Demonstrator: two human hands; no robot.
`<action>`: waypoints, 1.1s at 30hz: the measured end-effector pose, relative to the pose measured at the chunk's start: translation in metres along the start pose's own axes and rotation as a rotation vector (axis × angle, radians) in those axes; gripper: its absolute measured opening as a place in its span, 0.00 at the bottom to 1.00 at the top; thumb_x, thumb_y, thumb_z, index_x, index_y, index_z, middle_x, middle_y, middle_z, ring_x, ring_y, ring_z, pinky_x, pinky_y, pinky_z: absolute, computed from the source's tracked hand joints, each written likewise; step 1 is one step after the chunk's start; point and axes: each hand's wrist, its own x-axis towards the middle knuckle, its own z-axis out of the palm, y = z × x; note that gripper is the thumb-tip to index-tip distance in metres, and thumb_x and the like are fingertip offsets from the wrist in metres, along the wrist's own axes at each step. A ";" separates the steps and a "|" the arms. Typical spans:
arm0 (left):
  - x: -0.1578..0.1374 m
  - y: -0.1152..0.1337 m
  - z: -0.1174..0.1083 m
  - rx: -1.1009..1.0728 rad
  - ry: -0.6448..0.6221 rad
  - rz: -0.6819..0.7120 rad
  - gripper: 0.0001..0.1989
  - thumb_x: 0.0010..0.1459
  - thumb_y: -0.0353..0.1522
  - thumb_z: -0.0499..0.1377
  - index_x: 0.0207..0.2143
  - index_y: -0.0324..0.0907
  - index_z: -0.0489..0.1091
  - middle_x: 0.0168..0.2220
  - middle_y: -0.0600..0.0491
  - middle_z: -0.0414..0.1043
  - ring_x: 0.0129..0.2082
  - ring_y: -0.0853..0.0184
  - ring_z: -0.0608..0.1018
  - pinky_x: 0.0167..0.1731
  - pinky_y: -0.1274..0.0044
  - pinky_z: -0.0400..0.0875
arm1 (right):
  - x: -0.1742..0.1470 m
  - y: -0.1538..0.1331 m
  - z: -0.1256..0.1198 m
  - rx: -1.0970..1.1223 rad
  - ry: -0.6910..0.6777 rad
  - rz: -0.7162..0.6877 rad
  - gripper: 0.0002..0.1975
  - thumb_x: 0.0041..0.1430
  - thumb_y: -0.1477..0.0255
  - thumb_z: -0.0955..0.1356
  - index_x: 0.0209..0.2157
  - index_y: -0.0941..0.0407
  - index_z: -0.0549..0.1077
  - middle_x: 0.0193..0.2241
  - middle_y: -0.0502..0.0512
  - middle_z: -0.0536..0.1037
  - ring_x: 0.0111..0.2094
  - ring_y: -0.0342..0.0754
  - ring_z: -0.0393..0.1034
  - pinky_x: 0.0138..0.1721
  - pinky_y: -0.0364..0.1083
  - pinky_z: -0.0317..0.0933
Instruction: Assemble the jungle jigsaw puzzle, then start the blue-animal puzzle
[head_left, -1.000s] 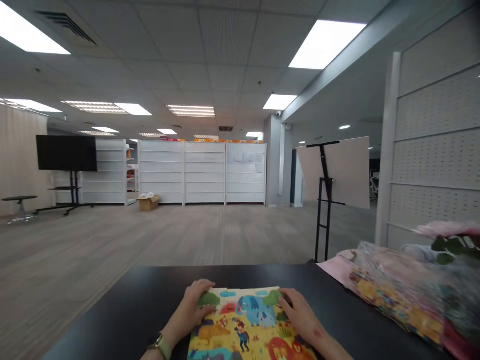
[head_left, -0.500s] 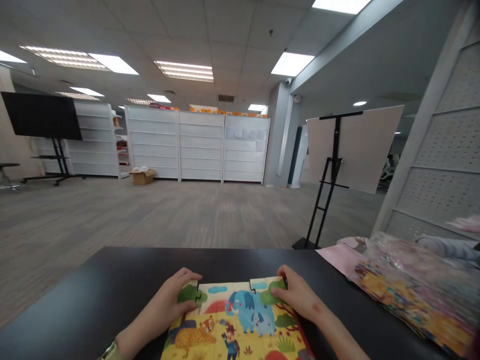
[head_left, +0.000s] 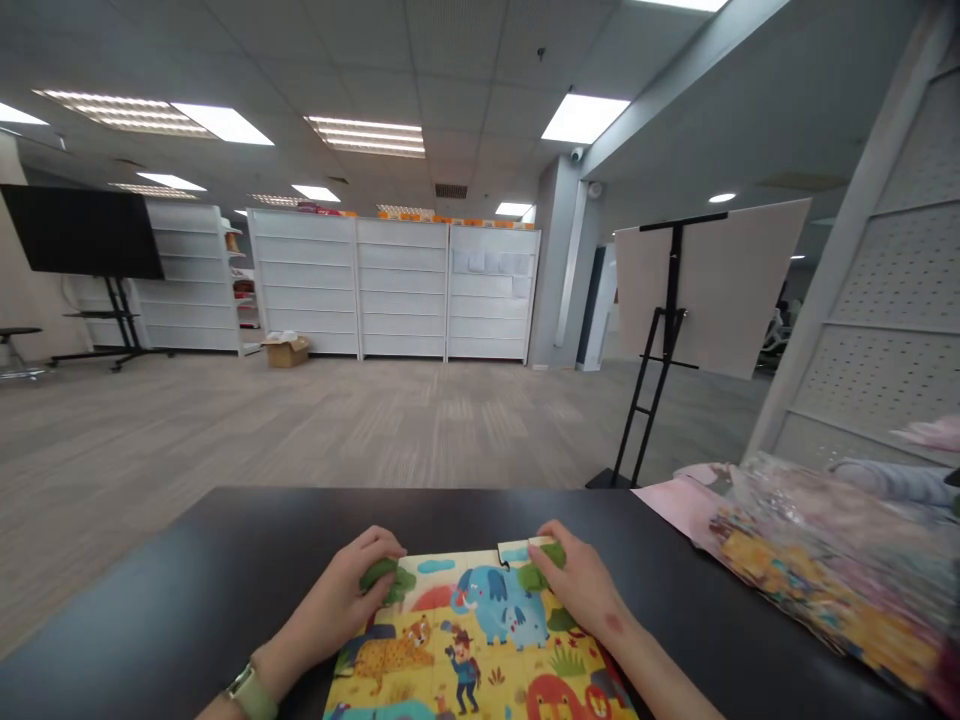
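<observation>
A jigsaw puzzle [head_left: 442,640] with elephants, a leopard, a lion and a small figure in a hat lies on the dark table in front of me. My left hand [head_left: 364,580] grips its far left corner, thumb on the green bush and fingers along the edge. My right hand [head_left: 574,580] holds the far right corner, its thumb on the top and the fingers curled over the edge. Near that hand, a corner section [head_left: 514,553] with a bit of blue cloud sits slightly proud of the far edge, with a dark seam beside it.
The black table [head_left: 247,560] stretches out around the puzzle. At the right lie clear plastic bags [head_left: 847,560] with colourful contents on a pink sheet [head_left: 675,512]. Beyond the table stand an easel with a board [head_left: 720,290], white shelves [head_left: 401,290] and a cardboard box [head_left: 286,351].
My right hand has shifted left and inward over the corner. At the far left corner the seam no longer shows. More of the puzzle's near part, with the lion, has come into view.
</observation>
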 end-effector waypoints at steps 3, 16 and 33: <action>0.010 -0.010 0.003 0.018 -0.016 -0.014 0.12 0.55 0.27 0.56 0.42 0.45 0.72 0.42 0.50 0.74 0.44 0.61 0.76 0.47 0.72 0.69 | 0.009 -0.007 0.006 -0.150 0.033 -0.028 0.14 0.60 0.58 0.65 0.30 0.53 0.69 0.33 0.52 0.76 0.33 0.49 0.71 0.34 0.44 0.55; 0.049 -0.019 0.011 0.314 -0.168 -0.055 0.09 0.57 0.40 0.61 0.33 0.44 0.72 0.32 0.55 0.73 0.32 0.65 0.74 0.33 0.76 0.62 | 0.053 0.002 0.024 -0.260 -0.104 -0.251 0.20 0.66 0.60 0.62 0.22 0.55 0.65 0.22 0.49 0.74 0.25 0.44 0.63 0.29 0.43 0.44; 0.052 -0.032 0.011 0.192 -0.237 -0.070 0.15 0.64 0.43 0.56 0.29 0.43 0.68 0.25 0.58 0.71 0.25 0.68 0.70 0.27 0.78 0.56 | 0.055 0.002 0.018 -0.188 -0.218 -0.285 0.17 0.59 0.60 0.68 0.23 0.55 0.65 0.23 0.46 0.71 0.26 0.42 0.62 0.29 0.42 0.46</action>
